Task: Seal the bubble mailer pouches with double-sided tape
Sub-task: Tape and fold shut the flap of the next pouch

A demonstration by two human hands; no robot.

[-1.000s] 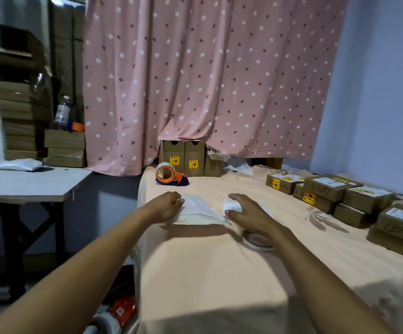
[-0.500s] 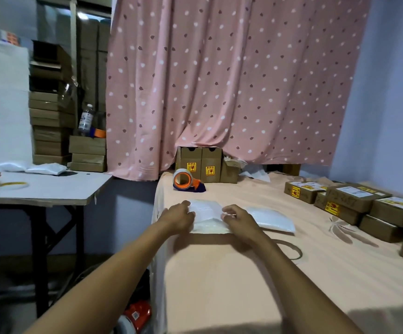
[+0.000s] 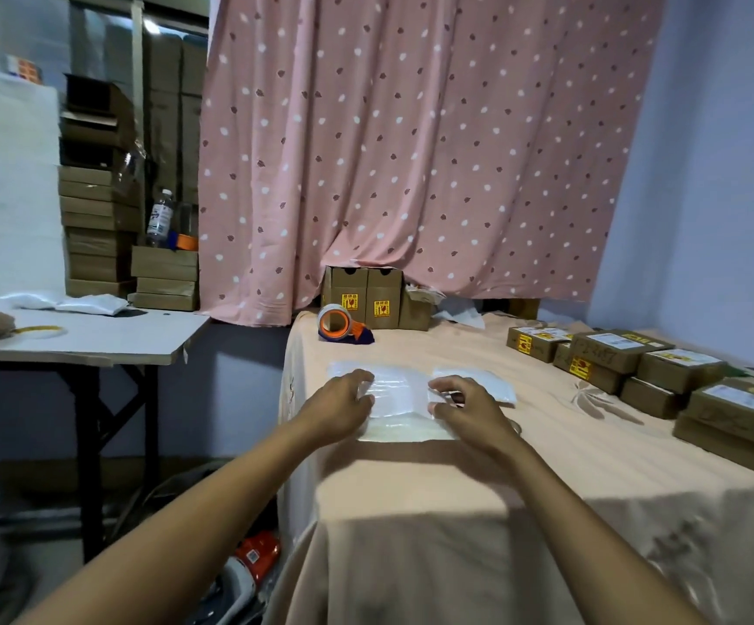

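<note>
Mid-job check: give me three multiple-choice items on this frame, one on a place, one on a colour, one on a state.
1. The table's tape dispenser sits: A. in a hand B. past the bubble mailer, by the curtain C. atop the labelled boxes.
2. Its frame is: A. orange B. green C. black.
3. The bubble mailer is: A. held aloft B. upright C. flat on the table.
Answers: B, it stands beyond both hands; A, orange shows around the roll; C, left hand and right hand hold it there.
</note>
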